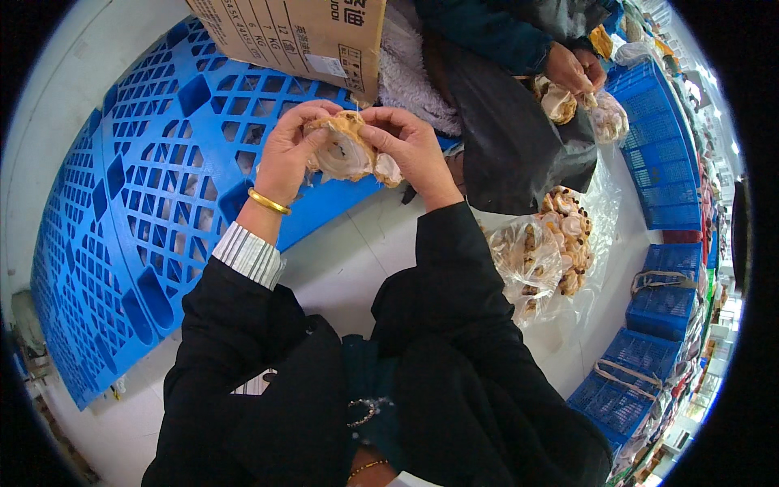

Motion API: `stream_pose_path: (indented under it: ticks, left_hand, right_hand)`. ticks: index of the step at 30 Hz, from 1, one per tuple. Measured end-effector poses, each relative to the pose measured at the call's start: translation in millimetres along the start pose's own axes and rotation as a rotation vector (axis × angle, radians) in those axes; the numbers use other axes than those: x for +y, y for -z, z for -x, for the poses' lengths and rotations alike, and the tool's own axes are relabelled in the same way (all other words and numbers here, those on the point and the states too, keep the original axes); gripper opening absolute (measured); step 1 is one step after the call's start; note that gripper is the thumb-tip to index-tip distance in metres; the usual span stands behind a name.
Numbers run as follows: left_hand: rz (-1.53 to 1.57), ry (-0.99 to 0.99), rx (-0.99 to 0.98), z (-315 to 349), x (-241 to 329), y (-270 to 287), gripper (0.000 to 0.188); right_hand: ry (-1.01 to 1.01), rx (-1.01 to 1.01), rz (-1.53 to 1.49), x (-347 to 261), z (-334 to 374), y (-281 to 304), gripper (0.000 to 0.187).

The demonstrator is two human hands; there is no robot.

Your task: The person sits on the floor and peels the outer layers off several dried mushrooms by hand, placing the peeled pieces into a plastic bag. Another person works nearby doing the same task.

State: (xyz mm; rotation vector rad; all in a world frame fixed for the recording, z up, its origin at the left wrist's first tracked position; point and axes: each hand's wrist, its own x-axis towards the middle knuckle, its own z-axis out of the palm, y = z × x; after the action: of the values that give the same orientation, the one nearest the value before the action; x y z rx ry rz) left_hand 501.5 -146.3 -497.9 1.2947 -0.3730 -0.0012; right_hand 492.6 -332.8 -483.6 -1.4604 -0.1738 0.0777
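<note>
Between my two hands, above the edge of a blue plastic pallet, is a soft-looking tan-and-white piece (345, 156), roundish with a ruffled rim. I cannot make out its exact kind. My left hand (294, 146), with a gold bangle at the wrist, pinches its left side between thumb and fingers. On its upper right side my right hand (412, 148) grips with the thumb in front and the fingers curled behind. A smaller pale part hangs below my right thumb. Fingertips behind the piece are hidden.
A cardboard box (284, 32) stands on the blue pallet (162, 178). At upper right, a co-worker's hands (574, 71) handle similar pieces above a dark apron (511, 130). A clear plastic bag (535, 260) of such pieces lies on the floor, near blue crates (661, 154) along the right.
</note>
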Motion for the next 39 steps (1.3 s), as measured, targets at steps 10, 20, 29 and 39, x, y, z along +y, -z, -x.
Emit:
stream_pose_path:
  ticks: [10,20,29,39]
  left_hand:
    - [-0.362,-0.16,0.367,3,11,-11,0.007]
    - [-0.015,0.323,0.212,7,27,-25,0.018]
    - [0.025,0.202,0.097,8,20,-21,0.015]
    - [-0.068,0.138,-0.005,11,17,-21,0.016]
  right_hand:
    - [0.012,0.101,-0.008,-4,3,3,0.016]
    - [0.204,0.058,0.188,-1,6,-2,0.017]
    - [0.108,0.04,0.037,-9,10,-4,0.017]
    - [0.046,0.041,-0.103,-8,12,2,0.012]
